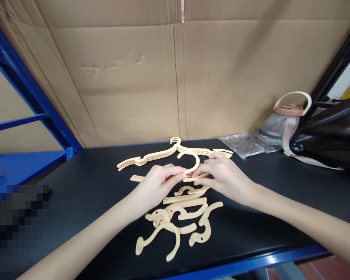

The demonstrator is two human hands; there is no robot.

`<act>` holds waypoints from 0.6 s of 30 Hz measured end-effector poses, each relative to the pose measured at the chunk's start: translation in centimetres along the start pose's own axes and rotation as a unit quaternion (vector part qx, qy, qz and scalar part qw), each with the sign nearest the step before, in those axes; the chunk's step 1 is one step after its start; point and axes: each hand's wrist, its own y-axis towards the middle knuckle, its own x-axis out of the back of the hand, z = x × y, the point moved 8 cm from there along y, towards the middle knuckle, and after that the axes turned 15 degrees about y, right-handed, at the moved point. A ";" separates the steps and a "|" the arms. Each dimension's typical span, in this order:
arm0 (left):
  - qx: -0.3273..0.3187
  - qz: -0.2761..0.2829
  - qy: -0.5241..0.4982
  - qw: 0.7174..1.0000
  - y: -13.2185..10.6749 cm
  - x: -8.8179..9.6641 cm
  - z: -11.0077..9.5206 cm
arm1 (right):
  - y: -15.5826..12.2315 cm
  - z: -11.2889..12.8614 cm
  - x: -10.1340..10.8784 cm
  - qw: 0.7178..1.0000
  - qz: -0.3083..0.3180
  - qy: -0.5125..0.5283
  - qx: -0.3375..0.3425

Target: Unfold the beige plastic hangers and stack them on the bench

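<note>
A cream plastic hanger hook [196,159] stands up between my hands over the black table. My left hand [159,181] pinches near the hook's lower end between thumb and fingers. My right hand [224,175] is closed on a cream hanger piece [189,179] just right of the hook's base; my fingers partly hide where the parts meet. Below my hands lie loose hanger pieces: a flat bar [185,203], a curved arm [202,233] and a loose hook [176,241], among others. Behind my hands rests a stack of hangers [157,154].
The black table [84,202] has a blue front edge [251,264]. Cardboard [128,85] stands along the back. At the right are a clear plastic bag [242,144], a strapped bottle [280,120] and a black bag [332,136]. A blue frame [32,89] rises at the left.
</note>
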 end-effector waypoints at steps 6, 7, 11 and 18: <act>0.059 -0.011 -0.074 0.995 0.0 -0.4 0.3 | -0.1 -1.2 -0.4 0.996 -0.025 0.007 -0.088; 0.065 -0.013 -0.081 0.995 -0.1 -0.4 0.3 | -0.2 -1.5 -0.5 0.994 -0.028 0.021 -0.104; 0.075 -0.027 -0.120 0.990 -0.1 -0.1 0.4 | -0.3 -1.8 -0.8 0.988 -0.040 0.090 -0.118; 0.077 -0.028 -0.168 0.982 -0.1 0.5 1.0 | -0.2 -2.6 -0.4 0.968 -0.089 0.210 -0.103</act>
